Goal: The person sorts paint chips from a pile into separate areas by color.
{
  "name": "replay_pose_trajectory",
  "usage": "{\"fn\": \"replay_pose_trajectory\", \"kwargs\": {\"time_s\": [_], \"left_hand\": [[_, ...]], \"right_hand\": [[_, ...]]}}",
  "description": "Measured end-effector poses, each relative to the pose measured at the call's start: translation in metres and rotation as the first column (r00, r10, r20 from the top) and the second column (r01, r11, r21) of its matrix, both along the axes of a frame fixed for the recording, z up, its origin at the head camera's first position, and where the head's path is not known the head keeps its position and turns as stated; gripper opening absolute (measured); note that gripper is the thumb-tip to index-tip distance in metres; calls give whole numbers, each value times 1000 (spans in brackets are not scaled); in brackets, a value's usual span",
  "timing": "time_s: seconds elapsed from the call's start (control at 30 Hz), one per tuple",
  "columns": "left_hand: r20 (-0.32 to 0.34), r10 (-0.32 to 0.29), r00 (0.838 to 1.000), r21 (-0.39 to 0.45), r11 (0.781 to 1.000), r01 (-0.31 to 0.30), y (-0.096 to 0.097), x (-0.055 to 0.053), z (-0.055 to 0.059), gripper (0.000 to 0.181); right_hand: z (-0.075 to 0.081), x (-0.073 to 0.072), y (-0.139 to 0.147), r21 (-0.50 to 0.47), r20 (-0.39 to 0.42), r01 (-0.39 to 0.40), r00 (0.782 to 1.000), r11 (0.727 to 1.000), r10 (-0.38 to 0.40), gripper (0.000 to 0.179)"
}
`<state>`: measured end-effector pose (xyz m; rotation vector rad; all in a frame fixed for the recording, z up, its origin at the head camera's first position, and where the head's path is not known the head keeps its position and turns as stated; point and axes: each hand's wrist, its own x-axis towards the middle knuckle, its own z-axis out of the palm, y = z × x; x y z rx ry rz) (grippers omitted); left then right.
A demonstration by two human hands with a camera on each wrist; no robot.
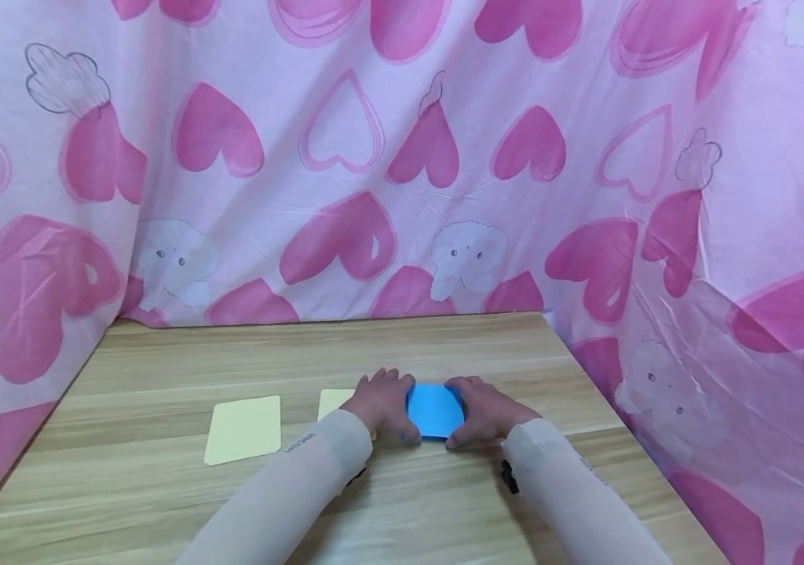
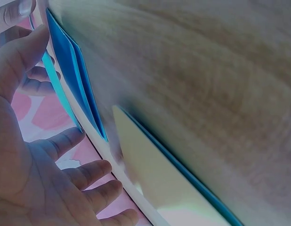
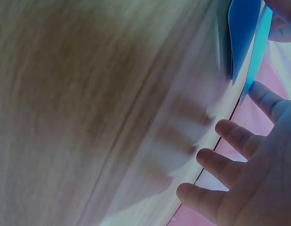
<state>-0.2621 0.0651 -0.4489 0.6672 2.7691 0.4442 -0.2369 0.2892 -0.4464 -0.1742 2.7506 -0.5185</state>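
A blue square card [image 1: 436, 410] is held level between both hands, just above the table. My left hand [image 1: 385, 402] grips its left side with thumb and index finger, the other fingers spread. On the opposite side my right hand [image 1: 488, 410] grips it between thumb and index finger. Both wrist views show more blue card [image 2: 77, 70] lower down at the tabletop, beneath the held one; how many layers there are I cannot tell. Beside the left hand lies a pale yellow card [image 1: 334, 401], partly hidden by that hand in the head view.
Another pale yellow card [image 1: 244, 429] with rounded corners lies farther left. Everything rests on a wood-grain table [image 1: 402, 502]. Pink heart-printed cloth [image 1: 334, 125] hangs behind it and at both sides.
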Motion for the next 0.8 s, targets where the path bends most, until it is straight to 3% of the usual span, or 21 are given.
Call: {"fn": "replay_pose_trajectory", "kwargs": {"time_s": [0.47, 0.8], "left_hand": [[3, 3, 1000, 0, 1000, -3, -6, 2, 1, 96], [-3, 15, 1000, -3, 1000, -15, -9, 0, 0, 97]], "right_hand": [[-1, -5, -8, -3, 29, 32, 999, 999, -32, 111], [-6, -10, -10, 24, 11, 3, 1000, 1000, -3, 111]]}}
